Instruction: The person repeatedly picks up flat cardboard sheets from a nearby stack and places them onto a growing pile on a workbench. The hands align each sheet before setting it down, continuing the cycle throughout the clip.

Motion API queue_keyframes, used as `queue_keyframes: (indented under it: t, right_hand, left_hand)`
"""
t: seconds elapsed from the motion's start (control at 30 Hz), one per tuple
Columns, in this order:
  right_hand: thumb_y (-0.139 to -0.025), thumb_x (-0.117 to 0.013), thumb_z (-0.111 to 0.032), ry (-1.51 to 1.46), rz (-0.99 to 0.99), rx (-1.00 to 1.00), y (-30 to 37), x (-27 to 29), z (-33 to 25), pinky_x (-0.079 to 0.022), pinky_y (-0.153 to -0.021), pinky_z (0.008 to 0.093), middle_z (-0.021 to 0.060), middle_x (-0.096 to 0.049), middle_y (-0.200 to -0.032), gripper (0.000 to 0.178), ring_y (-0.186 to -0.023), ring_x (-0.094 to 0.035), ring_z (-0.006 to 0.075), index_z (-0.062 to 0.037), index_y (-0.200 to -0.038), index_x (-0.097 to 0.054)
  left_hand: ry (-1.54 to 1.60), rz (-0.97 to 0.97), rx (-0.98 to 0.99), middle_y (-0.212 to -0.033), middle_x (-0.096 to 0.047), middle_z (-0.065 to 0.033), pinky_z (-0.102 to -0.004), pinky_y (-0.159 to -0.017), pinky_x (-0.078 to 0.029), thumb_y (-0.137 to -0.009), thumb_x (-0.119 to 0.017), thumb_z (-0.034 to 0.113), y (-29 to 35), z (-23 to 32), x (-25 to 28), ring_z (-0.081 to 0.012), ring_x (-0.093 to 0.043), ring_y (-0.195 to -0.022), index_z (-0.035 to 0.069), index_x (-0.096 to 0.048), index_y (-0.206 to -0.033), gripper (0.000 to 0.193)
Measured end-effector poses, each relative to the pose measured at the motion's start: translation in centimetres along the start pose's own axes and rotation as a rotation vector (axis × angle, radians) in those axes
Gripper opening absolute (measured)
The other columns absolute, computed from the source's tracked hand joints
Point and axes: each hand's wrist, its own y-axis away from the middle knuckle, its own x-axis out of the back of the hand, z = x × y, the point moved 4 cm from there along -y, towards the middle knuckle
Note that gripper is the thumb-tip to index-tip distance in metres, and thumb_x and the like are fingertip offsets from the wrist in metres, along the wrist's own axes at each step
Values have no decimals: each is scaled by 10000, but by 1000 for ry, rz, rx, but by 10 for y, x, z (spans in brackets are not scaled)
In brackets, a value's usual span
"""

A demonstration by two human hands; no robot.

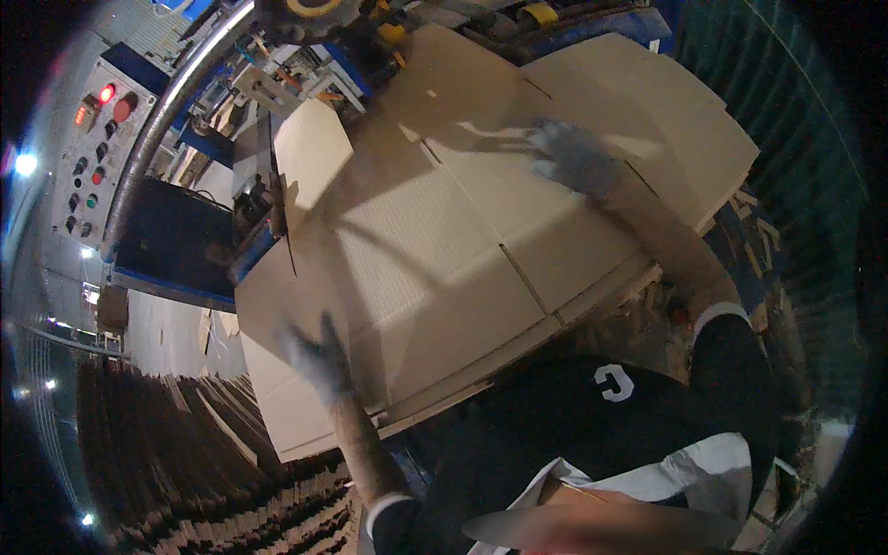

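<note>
Brown cardboard (453, 268) spreads in front of you as a wide, flat sheet, crossed by crease lines and cut with several narrow dark slots. It runs from beside the blue machine (176, 236) on your left to the green wall (786, 157) on your right, and its near edge lies close to your body. Along that edge, more than one layer shows.

Your left hand (317, 359), in a grey glove, is over the left part of the sheet; its grip is spread, with thumb and fingers apart, and motion blurs it. Your right hand (573, 159), gloved too, is over the far right part, its grip loose and spread, fingers stretched toward the left. Whether either palm is pressing on the sheet, you cannot tell from this view.

Beyond your left hand stands a control panel (99, 153) with knobs, buttons and a lit red lamp (107, 92). A shiny metal pipe (166, 139) curves past it. Down at the lower left, many brown sheets (157, 453) are packed in rows. Your dark sleeves end in pale cuffs.
</note>
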Motion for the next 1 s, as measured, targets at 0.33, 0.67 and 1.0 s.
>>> queue_keyframes:
  t: [0.33, 0.67, 1.0]
  right_hand:
    - [-843, -619, -433, 1139, 42, -586, 242, 87, 143, -482, -886, 483, 165, -588, -1191, 564, -1067, -577, 380, -74, -1258, -489]
    - [-795, -641, -191, 1000, 609, -686, 239, 119, 166, -485, -907, 384, 145, -639, -1146, 522, -1118, -569, 335, -57, -1286, -523]
    - [-922, -550, -138, 38, 899, -634, 203, 169, -36, -471, -839, 322, 111, -618, -1171, 348, -1011, -569, 170, -21, -1249, -554]
  left_hand:
    - [71, 289, 901, -1419, -360, -308, -390, -1099, -290, -861, -575, 548, 124, -81, 87, -366, -384, -1317, -121, -281, -1401, 909]
    - [1027, 872, 792, -1331, -464, -207, -418, -1033, -363, -898, -576, 203, 117, -92, 131, -259, -453, -1231, -53, -399, -1346, 545]
    - [743, 277, 557, -1182, -568, -125, -393, -917, -473, -899, -563, 133, 106, -85, 115, -230, -558, -1039, -41, -549, -1181, 332]
